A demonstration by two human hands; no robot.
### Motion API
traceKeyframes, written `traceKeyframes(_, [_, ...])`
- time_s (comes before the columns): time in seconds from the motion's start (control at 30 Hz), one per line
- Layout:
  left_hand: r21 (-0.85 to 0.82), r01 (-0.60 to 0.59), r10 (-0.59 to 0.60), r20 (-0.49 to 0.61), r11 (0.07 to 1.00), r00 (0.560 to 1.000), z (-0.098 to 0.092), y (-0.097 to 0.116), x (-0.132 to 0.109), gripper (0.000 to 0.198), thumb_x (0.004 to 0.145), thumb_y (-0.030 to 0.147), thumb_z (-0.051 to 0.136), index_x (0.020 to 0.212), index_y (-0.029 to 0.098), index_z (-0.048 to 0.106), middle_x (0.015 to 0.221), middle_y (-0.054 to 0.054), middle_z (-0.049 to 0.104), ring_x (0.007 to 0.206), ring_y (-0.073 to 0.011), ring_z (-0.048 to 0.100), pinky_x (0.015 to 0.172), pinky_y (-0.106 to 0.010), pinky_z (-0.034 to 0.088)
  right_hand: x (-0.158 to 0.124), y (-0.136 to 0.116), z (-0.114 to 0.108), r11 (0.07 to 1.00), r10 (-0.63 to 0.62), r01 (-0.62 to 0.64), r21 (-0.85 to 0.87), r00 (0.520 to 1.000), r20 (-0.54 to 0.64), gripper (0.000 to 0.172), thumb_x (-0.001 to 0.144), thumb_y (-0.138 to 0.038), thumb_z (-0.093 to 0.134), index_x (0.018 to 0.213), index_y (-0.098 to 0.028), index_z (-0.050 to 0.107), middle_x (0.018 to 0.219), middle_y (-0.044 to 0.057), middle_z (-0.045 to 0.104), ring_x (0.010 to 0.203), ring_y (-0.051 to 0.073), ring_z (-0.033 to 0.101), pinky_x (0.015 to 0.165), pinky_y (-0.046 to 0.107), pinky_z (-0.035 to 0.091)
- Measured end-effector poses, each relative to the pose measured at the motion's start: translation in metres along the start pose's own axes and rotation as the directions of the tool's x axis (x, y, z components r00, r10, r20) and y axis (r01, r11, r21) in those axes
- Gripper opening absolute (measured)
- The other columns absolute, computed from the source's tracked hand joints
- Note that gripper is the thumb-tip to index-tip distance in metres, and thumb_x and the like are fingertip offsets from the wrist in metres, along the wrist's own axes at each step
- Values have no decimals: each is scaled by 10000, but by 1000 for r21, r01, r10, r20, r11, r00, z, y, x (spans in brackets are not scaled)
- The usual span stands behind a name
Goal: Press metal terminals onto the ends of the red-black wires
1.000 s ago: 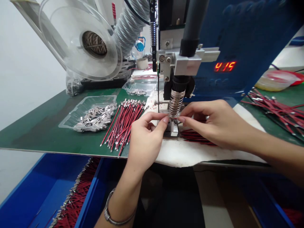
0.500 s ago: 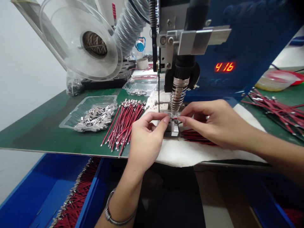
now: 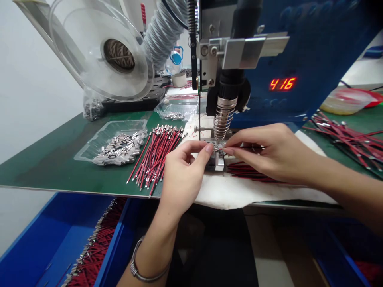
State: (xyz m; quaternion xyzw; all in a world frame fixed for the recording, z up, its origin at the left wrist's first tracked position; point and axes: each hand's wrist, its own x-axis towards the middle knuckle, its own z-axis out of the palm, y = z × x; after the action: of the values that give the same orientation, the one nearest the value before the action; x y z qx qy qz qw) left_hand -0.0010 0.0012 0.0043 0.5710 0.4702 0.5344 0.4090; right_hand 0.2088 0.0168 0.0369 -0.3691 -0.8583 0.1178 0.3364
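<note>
At the centre of the frame, the left hand (image 3: 186, 169) and the right hand (image 3: 271, 149) meet, fingertips just apart. Each grips between thumb and forefinger, apparently pinching opposite ends of one small wire-and-connector workpiece (image 3: 217, 149); most of it is hidden by the fingers. It sits right under the spring-coiled tip (image 3: 224, 121) of the blue bench machine (image 3: 269, 103) and over the metal fixture (image 3: 220, 162); whether tip and piece touch cannot be told. The red readout (image 3: 283, 84), right of centre near the top, shows 416.

The step in hand looks like presenting the joint to the tip, probably for soldering. The next move, as I judge it, calls for a steady, level hold, with fingertips clear of the tip and the wire kept seated against the connector.

Just below the right hand, red-and-black wires (image 3: 249, 172) lie on the white cloth (image 3: 233, 195). Left of centre rests a pile of wires with metal ends (image 3: 157, 157), beside a clear tray (image 3: 86, 140) of loose metal connectors (image 3: 119, 147).
</note>
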Motion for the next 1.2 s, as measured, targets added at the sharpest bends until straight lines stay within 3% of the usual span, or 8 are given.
traceKeyframes(0.37, [30,9,-9,4,999,1000,1,2,1,170,878,343,836,849,178,809,760,-39,746,641,-147,587,541,-253,398,-1,3,0,999,-15,16,-37,1000,21,199,983,-267,610,972,-238,806,878,65,835,716,229,741,654,365,497])
traceKeyframes(0.77, [16,1,-1,-1,1000,1000,0,2,0,161,906,334,810,851,187,771,749,-15,719,569,-112,493,506,-255,359,0,7,-2,997,-25,30,-78,998,66,235,1007,-303,565,990,-264,797,960,79,840,798,272,758,722,395,525])
traceKeyframes(0.97, [-61,2,-3,-22,998,1000,1,4,0,332,988,445,727,763,206,675,791,-41,731,607,-120,550,494,-268,347,0,6,-2,996,-18,25,-86,997,77,237,1003,-311,561,989,-282,795,958,76,839,806,275,755,708,394,521])
traceKeyframes(1.2, [-90,-9,10,16,996,1000,0,0,0,390,1032,400,663,699,200,626,679,-14,635,593,-114,507,525,-268,354,0,7,-2,992,-61,68,-108,996,67,231,1012,-268,555,997,-253,785,959,77,841,797,258,766,706,374,543])
